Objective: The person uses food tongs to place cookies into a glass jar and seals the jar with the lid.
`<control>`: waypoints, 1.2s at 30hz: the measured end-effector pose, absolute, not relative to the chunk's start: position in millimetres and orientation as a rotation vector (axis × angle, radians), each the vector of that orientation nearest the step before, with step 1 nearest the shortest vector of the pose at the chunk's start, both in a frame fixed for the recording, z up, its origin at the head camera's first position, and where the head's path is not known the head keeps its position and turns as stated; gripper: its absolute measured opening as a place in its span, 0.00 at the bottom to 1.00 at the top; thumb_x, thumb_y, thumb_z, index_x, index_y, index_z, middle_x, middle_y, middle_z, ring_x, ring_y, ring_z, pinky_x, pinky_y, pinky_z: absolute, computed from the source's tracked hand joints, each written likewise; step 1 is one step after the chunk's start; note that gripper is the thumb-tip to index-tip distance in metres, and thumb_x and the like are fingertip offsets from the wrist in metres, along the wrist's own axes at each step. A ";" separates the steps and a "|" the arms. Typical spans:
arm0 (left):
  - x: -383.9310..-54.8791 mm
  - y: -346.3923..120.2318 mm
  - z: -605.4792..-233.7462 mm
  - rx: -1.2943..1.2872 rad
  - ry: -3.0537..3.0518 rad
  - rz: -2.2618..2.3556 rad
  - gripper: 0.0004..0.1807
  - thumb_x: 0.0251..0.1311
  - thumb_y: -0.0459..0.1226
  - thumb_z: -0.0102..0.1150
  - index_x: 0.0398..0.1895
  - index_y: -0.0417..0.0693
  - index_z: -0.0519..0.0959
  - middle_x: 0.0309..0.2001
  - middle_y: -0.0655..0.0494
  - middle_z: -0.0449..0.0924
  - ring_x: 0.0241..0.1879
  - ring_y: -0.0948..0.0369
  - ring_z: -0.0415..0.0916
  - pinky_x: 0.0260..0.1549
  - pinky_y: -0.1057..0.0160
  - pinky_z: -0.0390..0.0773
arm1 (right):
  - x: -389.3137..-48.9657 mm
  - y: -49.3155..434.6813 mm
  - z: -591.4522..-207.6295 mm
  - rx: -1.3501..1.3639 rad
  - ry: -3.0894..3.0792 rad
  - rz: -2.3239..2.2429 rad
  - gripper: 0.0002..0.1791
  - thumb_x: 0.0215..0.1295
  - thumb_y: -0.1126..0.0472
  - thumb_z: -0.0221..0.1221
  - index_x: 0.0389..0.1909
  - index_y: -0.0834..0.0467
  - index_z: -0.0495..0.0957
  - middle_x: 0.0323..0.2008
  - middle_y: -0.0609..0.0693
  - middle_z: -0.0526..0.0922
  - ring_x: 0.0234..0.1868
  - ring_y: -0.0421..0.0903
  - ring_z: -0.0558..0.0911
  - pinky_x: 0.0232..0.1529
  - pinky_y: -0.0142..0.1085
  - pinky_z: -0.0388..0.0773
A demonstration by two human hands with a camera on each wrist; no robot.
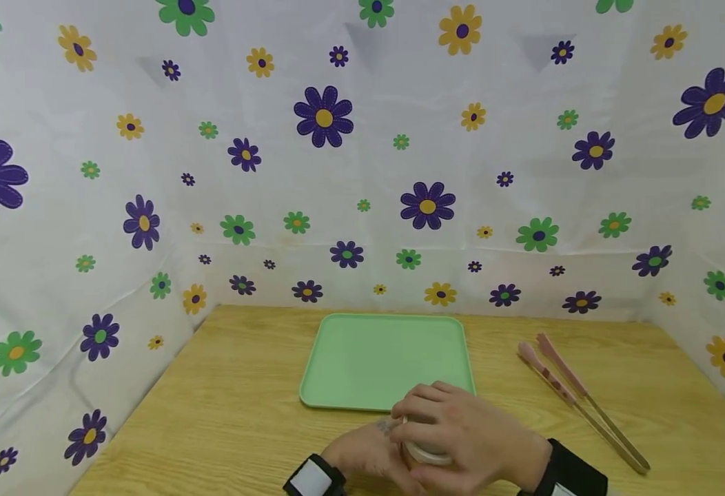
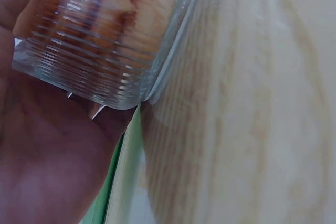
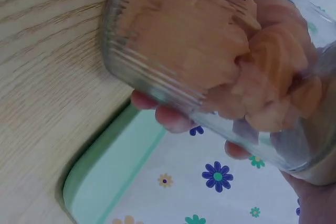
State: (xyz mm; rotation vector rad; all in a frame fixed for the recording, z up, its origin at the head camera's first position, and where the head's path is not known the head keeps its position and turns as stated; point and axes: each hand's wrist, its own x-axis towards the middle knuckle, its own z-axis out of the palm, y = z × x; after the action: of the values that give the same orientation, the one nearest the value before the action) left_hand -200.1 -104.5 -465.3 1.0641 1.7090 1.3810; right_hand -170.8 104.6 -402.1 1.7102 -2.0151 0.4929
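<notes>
A ribbed clear glass jar point(image 3: 173, 40) holds several orange-tan pieces point(image 3: 273, 61) that look like chunks or slices; their exact kind does not show. My left hand point(image 1: 365, 448) grips the jar's side, its fingertips point(image 3: 170, 119) showing along the glass in the right wrist view. From above, my right hand point(image 1: 471, 434) curls its fingers over the jar's pale round lid point(image 1: 427, 455). In the left wrist view the jar's ribbed base point(image 2: 115, 77) lies against the left palm, close over the wooden table. Most of the jar is hidden behind both hands in the head view.
A light green tray point(image 1: 387, 358) lies just beyond the hands. To the right are tongs point(image 1: 586, 399) with pink tips and gold-coloured arms. The wooden table point(image 1: 213, 413) is bordered at the back and sides by a white flower-patterned sheet point(image 1: 375, 158).
</notes>
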 end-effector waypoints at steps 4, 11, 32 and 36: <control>-200.0 -103.1 -466.8 1.055 1.674 1.404 0.35 0.58 0.38 0.74 0.67 0.55 0.68 0.59 0.66 0.75 0.55 0.66 0.76 0.58 0.63 0.78 | -168.0 101.2 -406.6 1.633 -2.003 0.490 0.16 0.62 0.55 0.67 0.50 0.43 0.80 0.50 0.40 0.80 0.51 0.37 0.77 0.47 0.30 0.75; -200.4 -101.3 -469.8 1.075 1.627 1.434 0.34 0.59 0.36 0.71 0.68 0.50 0.68 0.58 0.66 0.76 0.54 0.67 0.76 0.57 0.62 0.79 | -159.4 93.0 -411.7 1.451 -2.048 0.488 0.09 0.65 0.55 0.64 0.46 0.43 0.81 0.44 0.38 0.80 0.46 0.37 0.77 0.44 0.31 0.75; -192.2 -98.5 -466.6 1.485 2.102 1.101 0.38 0.70 0.34 0.61 0.78 0.43 0.56 0.73 0.48 0.65 0.67 0.68 0.65 0.66 0.69 0.69 | -133.7 73.6 -416.7 0.887 -2.274 0.382 0.03 0.62 0.53 0.64 0.36 0.41 0.84 0.39 0.41 0.82 0.39 0.41 0.79 0.32 0.35 0.73; -184.5 -89.2 -463.8 1.726 2.376 0.964 0.31 0.72 0.41 0.59 0.74 0.45 0.63 0.67 0.55 0.72 0.63 0.68 0.69 0.63 0.71 0.71 | -134.1 73.1 -417.4 0.890 -2.256 0.400 0.02 0.62 0.53 0.65 0.35 0.42 0.84 0.40 0.41 0.83 0.40 0.41 0.80 0.31 0.35 0.72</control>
State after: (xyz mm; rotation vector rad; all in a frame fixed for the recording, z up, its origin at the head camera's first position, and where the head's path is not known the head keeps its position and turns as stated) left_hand -184.5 -89.2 -463.8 1.7260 2.3757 0.9640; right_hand -134.1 73.1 -417.4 0.8905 -2.2555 0.3996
